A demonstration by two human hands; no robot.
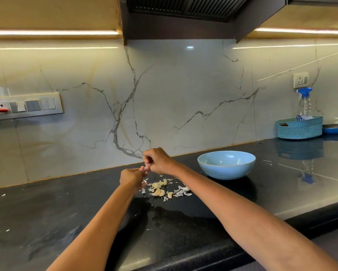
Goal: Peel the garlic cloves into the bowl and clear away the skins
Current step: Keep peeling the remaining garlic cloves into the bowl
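Both forearms reach out from the bottom edge over the dark counter (46,222). The left hand (132,177) and the right hand (157,160) meet above it, fingers curled, and together they pinch one small garlic clove (147,169) between the fingertips; how much skin is on it is too small to tell. Just below the hands, on the counter, lies a loose heap of garlic cloves (158,189) mixed with pale skins (180,193). To the right of the heap, a little apart, stands the light blue bowl (226,169), upright; its inside looks bare. Far right, near the marble wall, a teal basket (300,130) holds a spray bottle (304,103).
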